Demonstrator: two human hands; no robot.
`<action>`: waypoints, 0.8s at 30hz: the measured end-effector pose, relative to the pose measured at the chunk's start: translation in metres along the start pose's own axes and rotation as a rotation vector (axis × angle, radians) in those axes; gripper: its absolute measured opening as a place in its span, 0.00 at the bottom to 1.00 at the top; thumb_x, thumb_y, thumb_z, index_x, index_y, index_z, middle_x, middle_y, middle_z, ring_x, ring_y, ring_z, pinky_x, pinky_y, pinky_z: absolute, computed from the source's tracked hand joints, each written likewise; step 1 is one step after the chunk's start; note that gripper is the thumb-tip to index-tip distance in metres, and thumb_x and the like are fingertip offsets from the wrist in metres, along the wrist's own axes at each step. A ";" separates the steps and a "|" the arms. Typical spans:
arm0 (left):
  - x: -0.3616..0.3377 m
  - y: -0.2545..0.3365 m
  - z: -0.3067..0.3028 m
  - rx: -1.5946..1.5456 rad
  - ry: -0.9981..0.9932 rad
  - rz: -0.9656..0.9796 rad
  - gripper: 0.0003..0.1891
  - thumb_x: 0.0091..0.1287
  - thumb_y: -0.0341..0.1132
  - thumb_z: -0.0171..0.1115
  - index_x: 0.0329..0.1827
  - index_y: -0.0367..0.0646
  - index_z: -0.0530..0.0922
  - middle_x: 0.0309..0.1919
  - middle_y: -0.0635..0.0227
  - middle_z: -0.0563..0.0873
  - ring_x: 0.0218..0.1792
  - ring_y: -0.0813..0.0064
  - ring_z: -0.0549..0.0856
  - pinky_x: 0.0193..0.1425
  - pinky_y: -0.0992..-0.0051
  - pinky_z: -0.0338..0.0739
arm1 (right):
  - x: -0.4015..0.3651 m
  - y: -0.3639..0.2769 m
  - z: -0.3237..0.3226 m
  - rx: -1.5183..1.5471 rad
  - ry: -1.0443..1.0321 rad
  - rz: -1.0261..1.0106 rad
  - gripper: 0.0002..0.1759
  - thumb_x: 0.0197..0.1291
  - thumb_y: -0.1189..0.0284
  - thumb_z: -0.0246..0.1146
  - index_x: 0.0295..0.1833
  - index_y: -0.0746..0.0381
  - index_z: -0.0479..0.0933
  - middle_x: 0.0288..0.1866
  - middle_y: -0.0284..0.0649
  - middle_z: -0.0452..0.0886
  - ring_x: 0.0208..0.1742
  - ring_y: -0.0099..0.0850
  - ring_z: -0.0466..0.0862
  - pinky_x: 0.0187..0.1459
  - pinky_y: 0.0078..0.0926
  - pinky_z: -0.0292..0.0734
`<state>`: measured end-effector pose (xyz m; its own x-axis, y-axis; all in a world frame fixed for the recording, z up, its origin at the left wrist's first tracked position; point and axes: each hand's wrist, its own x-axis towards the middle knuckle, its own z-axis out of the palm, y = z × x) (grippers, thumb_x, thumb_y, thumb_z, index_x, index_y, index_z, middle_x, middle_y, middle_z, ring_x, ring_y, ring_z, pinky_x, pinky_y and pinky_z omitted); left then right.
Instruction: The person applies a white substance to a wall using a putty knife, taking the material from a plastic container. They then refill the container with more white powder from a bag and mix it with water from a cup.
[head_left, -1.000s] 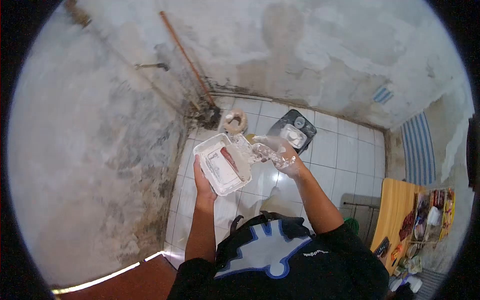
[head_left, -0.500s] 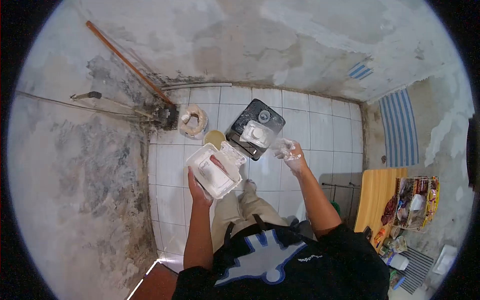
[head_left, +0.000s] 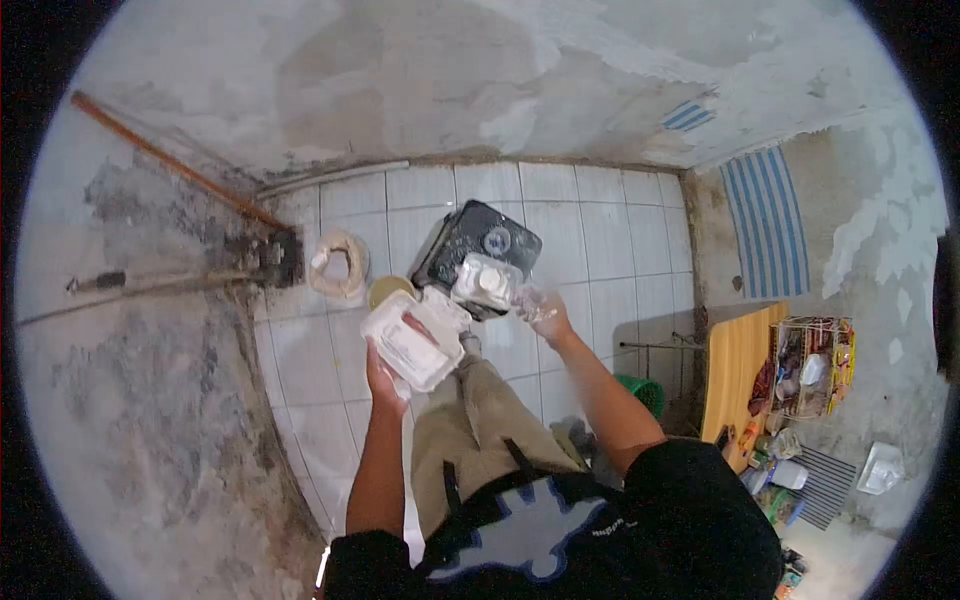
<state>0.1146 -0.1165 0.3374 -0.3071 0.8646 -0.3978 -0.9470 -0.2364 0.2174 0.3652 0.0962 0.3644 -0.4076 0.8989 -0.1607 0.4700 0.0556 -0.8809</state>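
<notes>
Left hand [head_left: 388, 384] grasps open white tray [head_left: 403, 350], reddish strip [head_left: 419, 327] inside, near-left of black box [head_left: 463, 235]. Right hand [head_left: 545, 312], white-smeared, right of black box beside clear tub [head_left: 487, 283]; can't tell if gripping.
</notes>
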 end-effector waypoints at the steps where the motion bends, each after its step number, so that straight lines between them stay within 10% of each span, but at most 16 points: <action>1: 0.008 -0.002 -0.005 0.042 0.026 0.000 0.30 0.73 0.56 0.44 0.67 0.40 0.66 0.62 0.62 0.76 0.61 0.64 0.76 0.66 0.64 0.69 | 0.017 0.024 0.004 -0.036 0.049 -0.115 0.08 0.64 0.69 0.60 0.43 0.62 0.80 0.34 0.35 0.84 0.31 0.22 0.80 0.30 0.22 0.73; 6: 0.051 -0.011 -0.018 0.084 0.008 -0.063 0.32 0.72 0.57 0.44 0.68 0.42 0.64 0.61 0.59 0.75 0.61 0.59 0.75 0.66 0.58 0.70 | 0.063 0.035 0.028 -0.545 0.160 0.080 0.21 0.53 0.67 0.65 0.52 0.64 0.78 0.46 0.50 0.84 0.46 0.49 0.83 0.47 0.39 0.77; 14: 0.075 -0.008 0.007 0.139 0.157 -0.084 0.29 0.73 0.55 0.46 0.67 0.43 0.66 0.60 0.63 0.76 0.60 0.63 0.76 0.65 0.61 0.71 | 0.127 0.109 0.044 -0.649 0.309 -0.351 0.26 0.46 0.66 0.69 0.54 0.61 0.77 0.41 0.49 0.81 0.46 0.47 0.80 0.49 0.41 0.75; 24: 0.092 -0.017 0.005 0.035 0.247 0.037 0.28 0.72 0.55 0.47 0.67 0.44 0.65 0.58 0.62 0.75 0.59 0.61 0.76 0.64 0.57 0.71 | 0.161 0.150 0.013 -1.030 -0.092 -0.195 0.27 0.56 0.59 0.65 0.59 0.60 0.74 0.56 0.52 0.78 0.63 0.48 0.71 0.64 0.49 0.63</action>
<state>0.1029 -0.0305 0.3018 -0.3595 0.7202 -0.5934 -0.9321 -0.2469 0.2650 0.3595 0.2438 0.2004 -0.5855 0.8005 -0.1282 0.8107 0.5772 -0.0979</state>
